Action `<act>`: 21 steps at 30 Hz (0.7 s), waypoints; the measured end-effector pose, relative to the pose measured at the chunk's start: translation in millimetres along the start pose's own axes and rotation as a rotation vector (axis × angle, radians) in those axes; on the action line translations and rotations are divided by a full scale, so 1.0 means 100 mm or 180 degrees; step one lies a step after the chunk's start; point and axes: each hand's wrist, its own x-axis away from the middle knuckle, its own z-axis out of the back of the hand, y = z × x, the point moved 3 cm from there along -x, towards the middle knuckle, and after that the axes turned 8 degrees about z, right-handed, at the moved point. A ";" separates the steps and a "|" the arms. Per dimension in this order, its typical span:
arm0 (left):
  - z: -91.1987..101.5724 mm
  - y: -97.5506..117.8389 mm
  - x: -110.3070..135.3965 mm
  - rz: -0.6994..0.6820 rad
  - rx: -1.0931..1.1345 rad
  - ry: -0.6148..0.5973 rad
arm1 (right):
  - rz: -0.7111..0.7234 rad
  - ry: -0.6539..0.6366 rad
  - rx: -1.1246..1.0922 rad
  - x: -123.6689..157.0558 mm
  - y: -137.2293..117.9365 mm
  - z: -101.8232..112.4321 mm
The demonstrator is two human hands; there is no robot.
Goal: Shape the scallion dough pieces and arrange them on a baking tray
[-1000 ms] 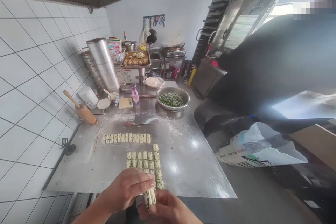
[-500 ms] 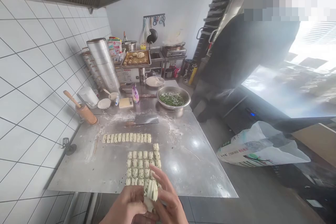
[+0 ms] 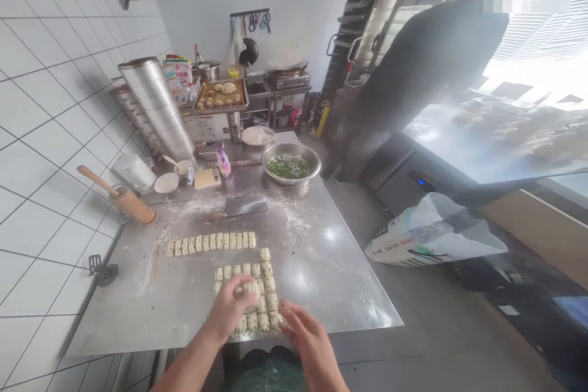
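Observation:
Several cut dough pieces with green filling [image 3: 264, 285] lie in a tight block near the front of the steel table [image 3: 321, 269]. My left hand [image 3: 232, 306] rests on the block's left part, fingers curled over the pieces. Beside the block's front right corner is my right hand [image 3: 307, 337], fingers stretched out and apart, holding nothing. A single row of cut dough pieces [image 3: 211, 242] lies further back on the table.
A cleaver [image 3: 241, 208] and a rolling pin [image 3: 117, 193] lie behind the row. A steel bowl of chopped greens [image 3: 290, 164], small dishes and a tray of baked buns [image 3: 220, 97] stand at the back. A person in dark clothes [image 3: 413, 73] stands at right near a flour sack [image 3: 427, 236].
Both hands held one dough piece in front of the table edge; it now lies in the block. The left hand moved onto the block, the right hand opened. The person at right stepped back.

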 end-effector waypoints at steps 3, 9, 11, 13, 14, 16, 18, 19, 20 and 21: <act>0.05 -0.19 -0.88 0.0306 -0.0602 0.0504 | -0.0327 0.0736 0.0000 -0.07 0.10 0.34; -0.05 -0.44 -2.04 0.0554 -0.1170 0.0560 | -0.0603 0.1285 -0.0100 -0.02 0.27 0.91; -0.13 -0.53 -2.20 0.0552 -0.1440 0.0552 | -0.0642 0.1457 -0.0247 0.00 0.36 1.03; -0.20 -0.58 -2.28 0.0484 -0.1720 0.0563 | -0.0666 0.1569 -0.0383 0.02 0.47 1.13; -0.22 -0.59 -2.30 0.0428 -0.1861 0.0581 | -0.0656 0.1629 -0.0448 0.03 0.51 1.17; -0.23 -0.54 -2.33 0.0277 -0.2141 0.0664 | -0.0641 0.1708 -0.0568 0.05 0.59 1.26; -0.20 -0.41 -2.39 0.0088 -0.2398 0.0829 | -0.0680 0.1694 -0.0688 0.07 0.63 1.33; -0.18 -0.33 -2.43 -0.0013 -0.2512 0.0923 | -0.0707 0.1677 -0.0734 0.08 0.64 1.35; -0.16 -0.24 -2.49 -0.0106 -0.2615 0.1003 | -0.0740 0.1650 -0.0768 0.08 0.66 1.37; -0.15 -0.15 -2.56 -0.0181 -0.2710 0.1050 | -0.0743 0.1651 -0.0787 0.08 0.67 1.39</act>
